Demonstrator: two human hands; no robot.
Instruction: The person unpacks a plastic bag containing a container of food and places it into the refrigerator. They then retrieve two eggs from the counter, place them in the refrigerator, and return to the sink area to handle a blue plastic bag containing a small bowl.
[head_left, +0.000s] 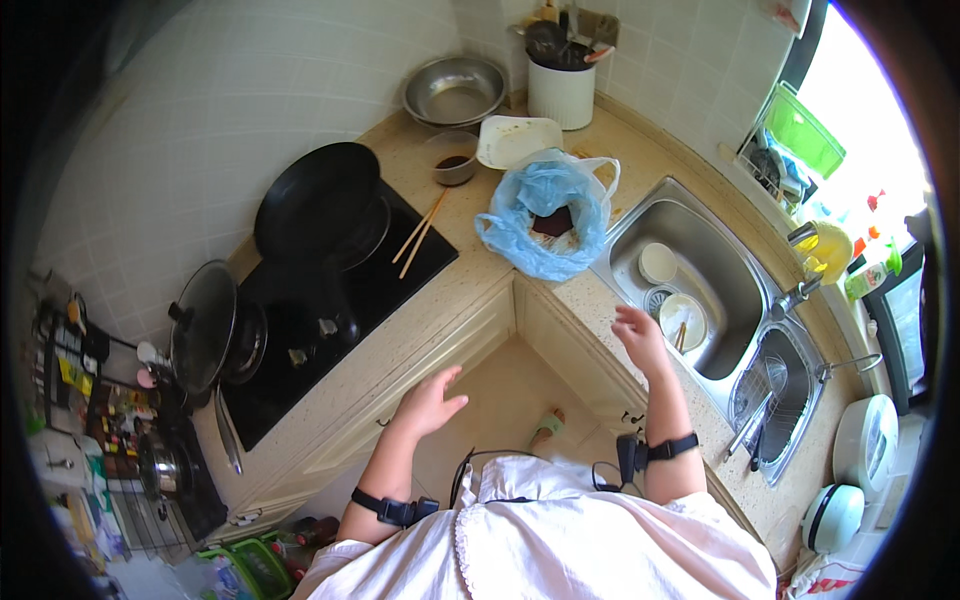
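Note:
My left hand (429, 403) is raised before the cabinet front below the hob, fingers apart and nothing in it. Near the front edge of the sink (712, 247), my right hand (641, 337) hangs with loosely spread fingers, also empty. Two bowls lie in the sink: a small one (658, 262), and a larger one (694, 319) with what looks like chopsticks in it. On the corner counter stands a blue plastic bag (510, 244), its mouth wide, with something dark inside. A pair of wooden chopsticks (420, 234) rests across the hob's edge.
A black wok (319, 195) and a lidded pan (202, 326) stand on the black hob (262, 405). Behind the bag are a plastic bowl of dark liquid (454, 171), a white tray (519, 141), metal basins (455, 90) and a utensil holder (561, 94). A strainer basket (776, 390) sits in the side basin.

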